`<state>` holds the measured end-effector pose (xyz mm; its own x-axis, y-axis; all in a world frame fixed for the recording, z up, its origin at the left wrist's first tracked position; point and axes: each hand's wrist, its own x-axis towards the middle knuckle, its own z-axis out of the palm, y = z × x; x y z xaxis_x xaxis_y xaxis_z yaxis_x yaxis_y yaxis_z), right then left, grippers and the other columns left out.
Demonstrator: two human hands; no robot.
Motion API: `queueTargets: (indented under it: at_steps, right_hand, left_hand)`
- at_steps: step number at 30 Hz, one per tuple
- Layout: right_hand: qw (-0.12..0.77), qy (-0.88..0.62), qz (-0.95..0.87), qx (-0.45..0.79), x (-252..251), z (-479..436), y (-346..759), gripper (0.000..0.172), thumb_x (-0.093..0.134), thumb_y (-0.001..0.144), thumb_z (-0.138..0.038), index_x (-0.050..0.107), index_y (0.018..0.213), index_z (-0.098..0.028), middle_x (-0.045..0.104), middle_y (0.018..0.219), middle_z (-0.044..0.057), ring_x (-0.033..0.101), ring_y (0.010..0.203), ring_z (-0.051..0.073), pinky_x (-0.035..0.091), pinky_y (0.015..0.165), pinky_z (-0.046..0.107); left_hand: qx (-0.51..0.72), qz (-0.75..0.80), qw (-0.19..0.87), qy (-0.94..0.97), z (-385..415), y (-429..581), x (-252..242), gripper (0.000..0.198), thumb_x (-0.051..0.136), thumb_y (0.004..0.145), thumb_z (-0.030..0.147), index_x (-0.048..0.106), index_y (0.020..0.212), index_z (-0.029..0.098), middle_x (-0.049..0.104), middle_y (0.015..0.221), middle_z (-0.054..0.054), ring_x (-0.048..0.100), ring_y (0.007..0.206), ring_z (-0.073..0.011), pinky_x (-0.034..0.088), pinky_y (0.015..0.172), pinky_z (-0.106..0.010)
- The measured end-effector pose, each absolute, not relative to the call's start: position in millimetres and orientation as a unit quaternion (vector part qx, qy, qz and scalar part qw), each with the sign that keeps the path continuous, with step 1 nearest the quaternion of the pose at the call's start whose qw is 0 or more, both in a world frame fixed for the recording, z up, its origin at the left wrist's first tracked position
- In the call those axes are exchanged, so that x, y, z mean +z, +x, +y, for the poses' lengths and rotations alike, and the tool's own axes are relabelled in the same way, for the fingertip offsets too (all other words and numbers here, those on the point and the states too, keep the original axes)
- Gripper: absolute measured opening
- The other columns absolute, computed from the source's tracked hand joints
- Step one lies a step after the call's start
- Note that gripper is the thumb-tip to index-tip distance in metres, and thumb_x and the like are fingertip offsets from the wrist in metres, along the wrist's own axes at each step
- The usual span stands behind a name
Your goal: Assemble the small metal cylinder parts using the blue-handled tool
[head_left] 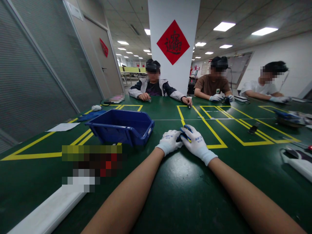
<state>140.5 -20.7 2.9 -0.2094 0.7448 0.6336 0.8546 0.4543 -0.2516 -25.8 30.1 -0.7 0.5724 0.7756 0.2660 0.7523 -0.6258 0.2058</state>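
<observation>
My left hand (170,142), in a white knit glove with blue print, is closed with its fingertips at a small dark piece (179,138). My right hand (196,143), gloved alike, meets it from the other side, its fingers curled and pressed together around the same spot. Blue and yellow patches show at the right fingers. The hands nearly touch, just above the green table (180,182). Most of the dark piece is hidden by the gloves, so its kind cannot be made out.
A blue plastic bin (117,128) stands left of my hands. A long white object (48,208) lies at front left, beside a blurred-out patch. Paper (63,127) and blue gloves (91,115) lie beyond. A dark part (253,128) lies right. Three people sit across the table.
</observation>
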Motion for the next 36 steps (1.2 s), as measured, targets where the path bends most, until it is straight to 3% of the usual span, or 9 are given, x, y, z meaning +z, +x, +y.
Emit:
queueTargets:
  at_steps: [5,12,19,25,32,34,36]
  right_hand:
    - [0.350,-0.504,-0.787,-0.065,0.8,-21.0,140.2,0.045,0.051,0.086,-0.037,0.050,0.130,-0.024,0.044,0.136,0.010,0.044,0.122,0.025,0.041,0.099,0.043]
    - [0.346,-0.482,-0.804,-0.027,-0.1,-20.6,142.8,0.047,0.047,0.088,-0.038,0.046,0.133,-0.025,0.044,0.138,0.009,0.042,0.126,0.024,0.037,0.104,0.042]
    - [0.318,-0.445,-0.837,0.011,1.0,-23.4,143.9,0.062,0.045,0.089,-0.041,0.023,0.145,-0.027,0.040,0.142,0.008,0.040,0.128,0.024,0.037,0.103,0.044]
    - [0.328,-0.447,-0.832,-0.003,-2.4,-23.1,141.4,0.074,0.047,0.088,-0.042,0.007,0.148,-0.025,0.042,0.140,0.009,0.040,0.128,0.024,0.036,0.103,0.046]
    - [0.312,-0.488,-0.814,-0.053,-1.6,-23.0,140.6,0.068,0.041,0.090,-0.043,0.010,0.148,-0.025,0.032,0.146,0.010,0.038,0.128,0.027,0.037,0.100,0.046]
    - [0.329,-0.499,-0.799,-0.073,-1.8,-22.5,140.4,0.072,0.042,0.089,-0.044,0.007,0.148,-0.023,0.035,0.144,0.012,0.040,0.125,0.028,0.038,0.098,0.046]
    - [0.347,-0.523,-0.774,-0.082,-2.3,-21.6,140.5,0.075,0.042,0.088,-0.046,0.005,0.148,-0.019,0.047,0.134,0.014,0.048,0.117,0.028,0.040,0.095,0.045]
  left_hand:
    - [0.177,0.441,0.039,0.879,30.1,-24.4,-1.1,0.036,0.048,0.081,0.037,0.055,0.115,0.025,0.058,0.115,-0.004,0.051,0.108,-0.0239,0.042,0.094,-0.036]
    - [0.190,0.434,0.041,0.880,34.1,-25.5,-4.0,0.031,0.045,0.083,0.036,0.056,0.109,0.023,0.059,0.110,-0.006,0.054,0.104,-0.0227,0.044,0.092,-0.035]
    - [0.218,0.437,0.065,0.871,36.9,-26.3,-6.0,0.041,0.043,0.086,0.049,0.053,0.115,0.023,0.060,0.109,-0.007,0.056,0.101,-0.0223,0.046,0.089,-0.034]
    - [0.218,0.445,0.073,0.866,35.1,-24.2,-3.6,0.037,0.044,0.084,0.052,0.058,0.105,0.025,0.062,0.104,-0.005,0.056,0.099,-0.0215,0.045,0.088,-0.033]
    - [0.206,0.480,0.044,0.852,31.0,-22.1,-1.9,0.033,0.048,0.082,0.045,0.057,0.107,0.025,0.061,0.106,-0.005,0.055,0.101,-0.0223,0.044,0.089,-0.034]
    - [0.211,0.482,0.038,0.850,30.6,-21.9,-2.7,0.034,0.048,0.082,0.045,0.057,0.109,0.025,0.061,0.108,-0.004,0.055,0.102,-0.0227,0.043,0.089,-0.035]
    - [0.215,0.483,0.036,0.848,30.3,-21.8,-3.4,0.036,0.047,0.082,0.047,0.056,0.110,0.025,0.061,0.109,-0.004,0.054,0.102,-0.0229,0.043,0.089,-0.035]
